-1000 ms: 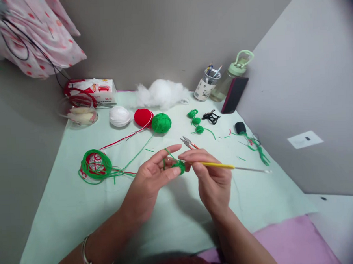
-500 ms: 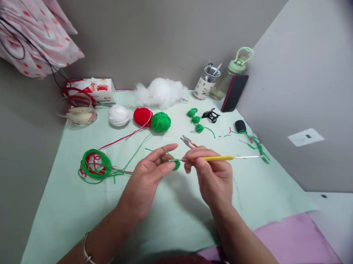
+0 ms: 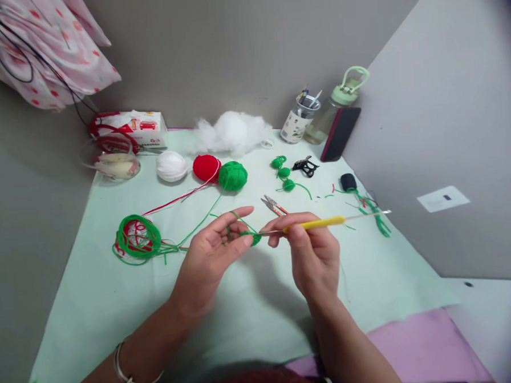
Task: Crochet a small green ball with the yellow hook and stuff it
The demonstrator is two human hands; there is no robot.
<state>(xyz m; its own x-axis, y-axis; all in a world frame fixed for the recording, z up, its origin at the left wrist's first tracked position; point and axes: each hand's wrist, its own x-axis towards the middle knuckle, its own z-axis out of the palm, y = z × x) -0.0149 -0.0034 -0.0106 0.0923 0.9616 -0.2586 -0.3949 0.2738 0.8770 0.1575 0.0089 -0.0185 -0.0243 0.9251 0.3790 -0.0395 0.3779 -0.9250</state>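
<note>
The hook (image 3: 321, 223) has tilted, gripped by the right hand (image 3: 315, 254); the left hand (image 3: 209, 254) pinches crochet (image 3: 256, 239) near the scissors (image 3: 275, 206).

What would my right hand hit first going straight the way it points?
Likely the green crochet piece held in your left hand, just ahead of your right hand; depth is unclear.

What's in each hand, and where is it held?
Right hand: the hook, by its yellow handle. Left hand: the small green piece, pinched at the thumb; the fingers hide the exact spot.
</note>
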